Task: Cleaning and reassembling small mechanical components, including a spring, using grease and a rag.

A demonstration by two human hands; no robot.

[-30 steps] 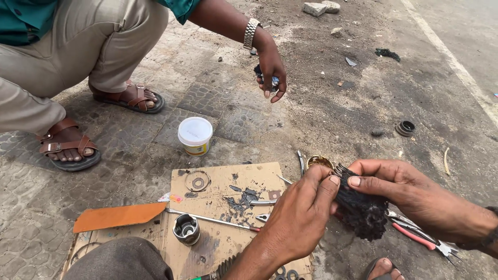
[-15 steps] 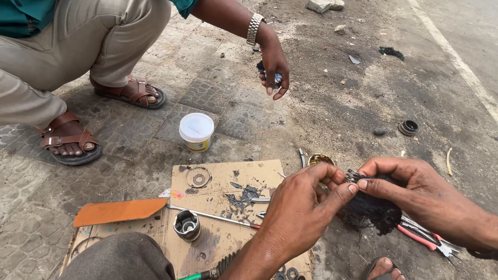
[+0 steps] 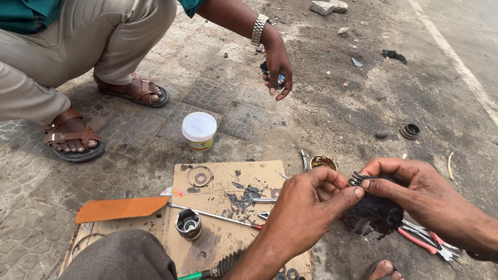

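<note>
The left hand (image 3: 306, 210) and right hand (image 3: 415, 192) are pinching a small stack of dark metal rings (image 3: 357, 179) between fingertips, above a greasy black rag (image 3: 374, 212) by the cardboard sheet (image 3: 228, 207). The rings are probably stiff, light and slippery (oily), best gripped at their edges.

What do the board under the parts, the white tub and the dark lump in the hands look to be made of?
Board: corrugated cardboard by its look, matte tan, grease-stained. White tub: probably plastic, smooth with a flat lid. Dark lump, held by the left hand and right hand: black, frayed and matte, perhaps a greasy rag; the stacked rings look metallic.
</note>
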